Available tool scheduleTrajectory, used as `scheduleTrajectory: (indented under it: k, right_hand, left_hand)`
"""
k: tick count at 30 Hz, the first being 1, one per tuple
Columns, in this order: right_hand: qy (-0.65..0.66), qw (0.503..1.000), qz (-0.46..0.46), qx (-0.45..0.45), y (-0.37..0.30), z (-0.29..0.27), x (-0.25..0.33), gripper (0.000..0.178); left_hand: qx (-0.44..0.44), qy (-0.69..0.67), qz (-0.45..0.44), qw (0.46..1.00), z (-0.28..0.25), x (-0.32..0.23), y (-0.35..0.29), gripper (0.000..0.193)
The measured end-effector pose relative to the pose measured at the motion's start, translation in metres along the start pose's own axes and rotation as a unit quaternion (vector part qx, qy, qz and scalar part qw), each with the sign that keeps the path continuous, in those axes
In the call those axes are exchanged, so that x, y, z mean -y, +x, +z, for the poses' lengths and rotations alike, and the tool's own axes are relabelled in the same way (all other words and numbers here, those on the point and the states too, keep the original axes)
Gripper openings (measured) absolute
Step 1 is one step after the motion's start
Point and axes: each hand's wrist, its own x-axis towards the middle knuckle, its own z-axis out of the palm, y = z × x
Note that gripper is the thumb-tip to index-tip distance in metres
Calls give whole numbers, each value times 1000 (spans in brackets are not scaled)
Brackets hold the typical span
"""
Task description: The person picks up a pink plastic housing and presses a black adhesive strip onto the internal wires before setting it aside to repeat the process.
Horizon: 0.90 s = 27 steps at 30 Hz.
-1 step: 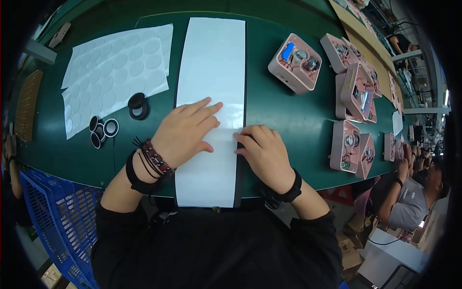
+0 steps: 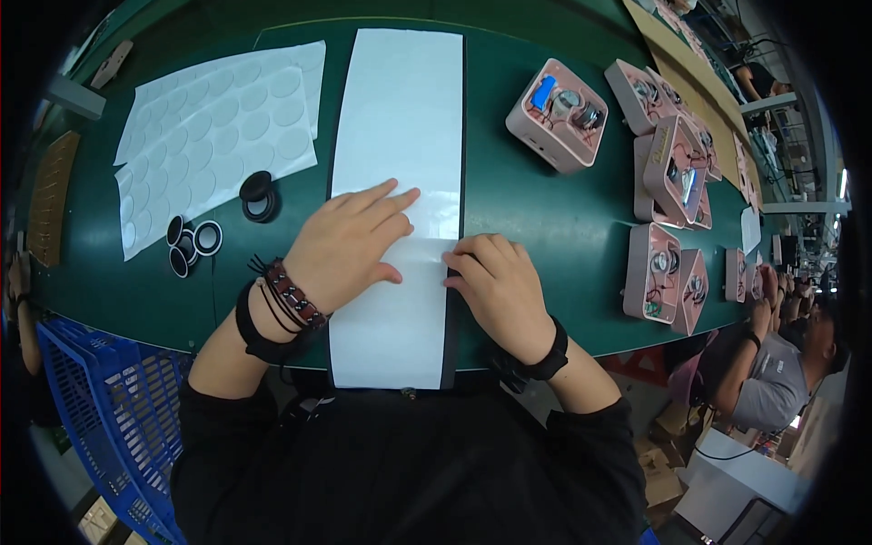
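A long white sheet [image 2: 397, 109] with dark strips along its sides lies lengthwise in front of me, reaching the table's near edge. My left hand [image 2: 354, 238] rests on its middle with fingers spread and thumb apart, pressing nothing but the sheet. At the sheet's right edge, level with the left hand, my right hand [image 2: 498, 289] is curled, its thumb and forefinger pinching at the margin. A faint crease or seam crosses the sheet between the two hands. What exactly lies between the right fingertips is too small to see.
On the green table [image 2: 554, 236], sheets of round white stickers [image 2: 218, 132] lie left, near black round pads [image 2: 259, 195] and white-rimmed black rings [image 2: 208, 239]. Pink housings [image 2: 556, 118] with wired parts stand right. A blue crate [image 2: 113, 400] sits lower left; a person [image 2: 772, 377] is at right.
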Motion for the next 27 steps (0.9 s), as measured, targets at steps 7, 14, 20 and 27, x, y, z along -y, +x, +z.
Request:
scheduleTrajectory:
  k: [7,14,20,27]
  right_hand:
    - [122,991,48,14,4,4,-6,23]
    - [342,929,93,-108,-8,-35,-5,22]
    - [145,987,-35,-65,-14,-54,18,25]
    - [155,971,26,-178,-13,-55,5,24]
  left_hand:
    - [27,-17,-21,999,0,-2,0,46]
    - [12,56,-6,998,1,-9,0,41]
    - [30,-193,-5,981,-17,-45,10,26]
    - [-40,-207,87,974,-20,-59,31,17]
